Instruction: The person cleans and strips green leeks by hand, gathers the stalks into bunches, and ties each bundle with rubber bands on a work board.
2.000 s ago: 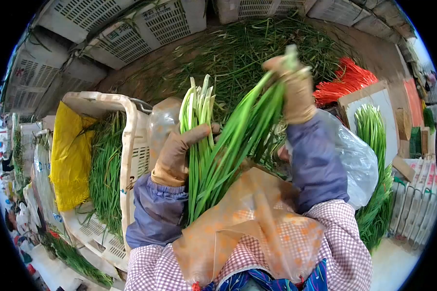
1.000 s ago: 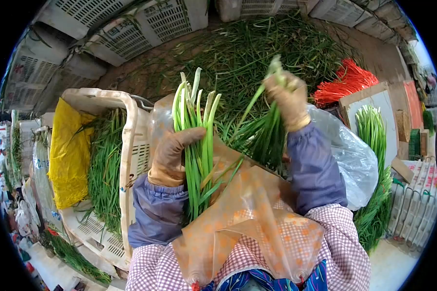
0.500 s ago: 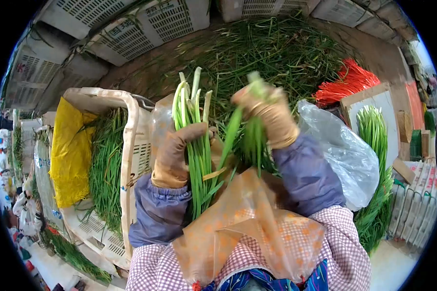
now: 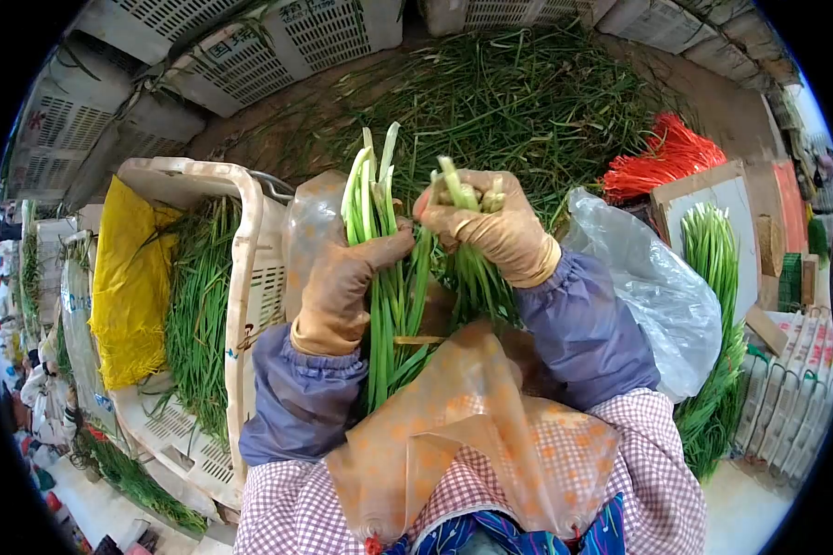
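My left hand (image 4: 341, 285), in a tan glove, is closed around a bunch of garlic chives (image 4: 393, 324). Their pale stem ends point away from me, and the green leaves hang down onto the brownish plastic apron (image 4: 463, 407). To the right of it, my gloved right hand (image 4: 502, 229) grips a second bunch of garlic chives (image 4: 481, 277), stem ends up and leaves below. The fingertips of the right hand are close to the left bunch; whether they pinch a stem from it I cannot tell.
A white crate (image 4: 245, 277) with chives and a yellow sack (image 4: 131, 287) stands at left. Loose leaves (image 4: 528, 102) cover the floor ahead. At right lie red ties (image 4: 662, 162), a clear plastic bag (image 4: 652, 287) and stacked chives (image 4: 713, 370). More crates (image 4: 278, 55) line the back.
My right hand, blurred before, is now sharp, slightly lower and nearer my left hand. The bunch in my left hand has tilted a little to the right.
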A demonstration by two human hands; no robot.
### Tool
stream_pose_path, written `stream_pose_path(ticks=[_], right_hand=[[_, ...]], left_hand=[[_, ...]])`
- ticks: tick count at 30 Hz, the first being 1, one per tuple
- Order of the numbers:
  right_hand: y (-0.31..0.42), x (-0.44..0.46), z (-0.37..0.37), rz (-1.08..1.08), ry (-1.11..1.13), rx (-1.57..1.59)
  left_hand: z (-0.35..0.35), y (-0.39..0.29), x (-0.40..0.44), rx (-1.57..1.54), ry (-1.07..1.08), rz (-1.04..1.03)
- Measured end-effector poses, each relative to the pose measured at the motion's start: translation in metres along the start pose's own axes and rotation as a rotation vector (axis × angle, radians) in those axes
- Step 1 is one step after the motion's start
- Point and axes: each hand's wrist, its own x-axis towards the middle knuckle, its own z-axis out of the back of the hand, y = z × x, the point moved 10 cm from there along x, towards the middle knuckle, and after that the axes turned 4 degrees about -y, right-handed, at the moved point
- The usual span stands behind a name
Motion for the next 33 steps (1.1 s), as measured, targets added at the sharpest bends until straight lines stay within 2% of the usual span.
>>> stream_pose_path(ticks=[5, 8, 11, 19, 21, 23, 24, 25, 27, 29, 32, 33], right_hand=[[0.002, 0.001, 0.019, -0.02, 0.006, 0.16], [0.0, -0.001, 0.019, -0.046, -0.038, 0.052], [-0.006, -0.004, 0.011, -0.021, 0.024, -0.032], [-0.012, -0.006, 0.02, -0.045, 0.038, 0.005], [-0.008, -0.004, 0.041, 0.084, -0.032, -0.127], [0.015, 0.004, 0.085, 0.33, -0.262, -0.177], [0.018, 0.002, 0.12, 0.348, -0.425, -0.11], [0.018, -0.001, 0.152, 0.218, -0.604, -0.181], [0.019, -0.001, 0.188, 0.314, -0.681, -0.298], [0.022, -0.008, 0.162, 0.384, -0.649, -0.257], [0.008, -0.012, 0.081, 0.054, -0.321, 0.081], [0.004, -0.011, 0.058, 0.044, -0.209, 0.096]], left_hand=[[-0.008, 0.017, -0.004, 0.051, 0.114, 0.162], [-0.012, 0.008, -0.004, 0.067, 0.056, 0.069], [-0.006, 0.008, -0.009, 0.039, -0.016, 0.104], [0.008, 0.004, -0.003, 0.089, -0.068, 0.002], [0.013, 0.014, -0.003, 0.079, -0.06, 0.1], [0.008, 0.007, -0.008, 0.074, -0.063, 0.068], [0.007, 0.002, -0.009, 0.067, -0.068, 0.031], [0.008, 0.002, -0.009, 0.067, -0.067, 0.031], [0.01, 0.01, -0.008, 0.044, -0.06, 0.116], [0.008, 0.01, -0.006, 0.026, -0.062, 0.104], [0.001, 0.015, 0.0, 0.014, -0.003, 0.099], [-0.004, 0.019, 0.002, 0.048, 0.024, 0.122]])
